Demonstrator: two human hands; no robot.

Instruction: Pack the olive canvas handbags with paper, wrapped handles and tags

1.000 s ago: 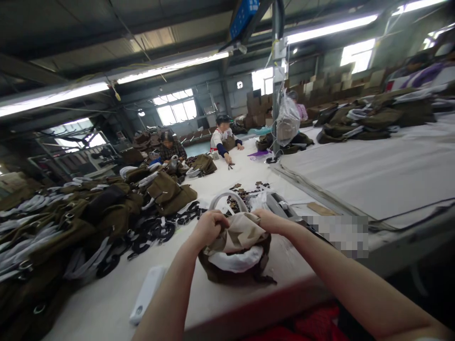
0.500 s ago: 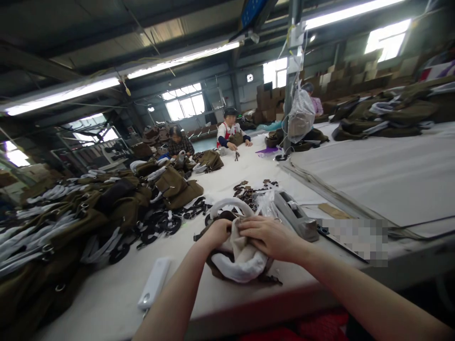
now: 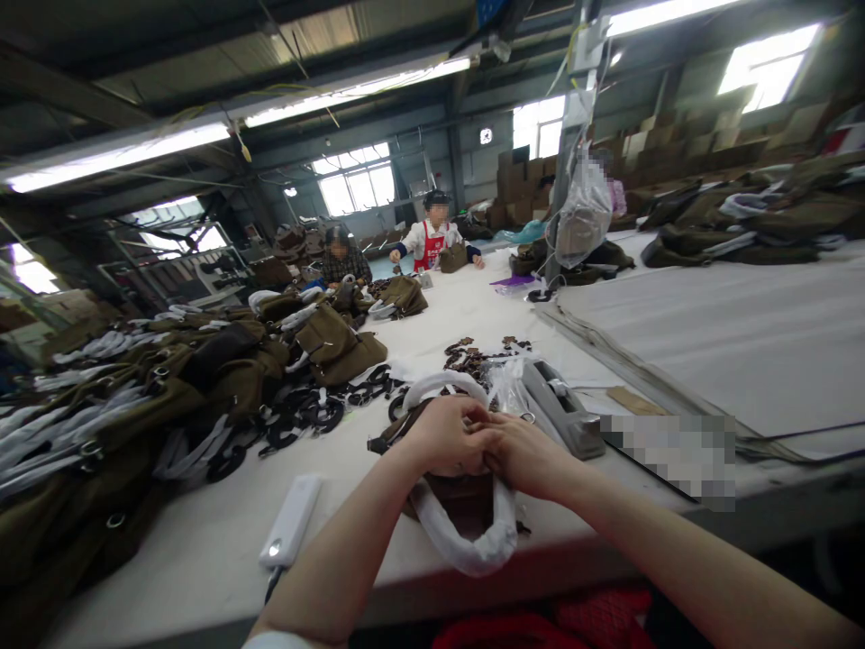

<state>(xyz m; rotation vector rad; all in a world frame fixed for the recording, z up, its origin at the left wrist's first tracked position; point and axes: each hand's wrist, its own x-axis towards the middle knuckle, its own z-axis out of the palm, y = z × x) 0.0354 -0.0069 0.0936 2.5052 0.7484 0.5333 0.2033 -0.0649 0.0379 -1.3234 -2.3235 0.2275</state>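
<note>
In front of me on the table's near edge stands a brown handbag point(image 3: 466, 505), its front handle point(image 3: 477, 554) wrapped in white and hanging toward me. A second white-wrapped handle point(image 3: 446, 382) arches up behind my hands. My left hand point(image 3: 450, 428) and my right hand point(image 3: 527, 452) meet over the bag's mouth, fingers bent and closed on it. The fingertips overlap, so exactly which part they pinch is hidden. Only a sliver of pale lining shows beneath them.
A white device with a cord point(image 3: 292, 521) lies left of my forearm. Brown bags point(image 3: 203, 379) pile up on the left, black straps point(image 3: 304, 424) beside them. Dark tags point(image 3: 473, 356), a grey dispenser point(image 3: 564, 410) and a post point(image 3: 560, 207) stand beyond. Co-workers sit across the table.
The pale lining that stood up between my hands has gone down out of sight. My hands have come together, and the front handle has swung lower. A co-worker across the table raised a hand.
</note>
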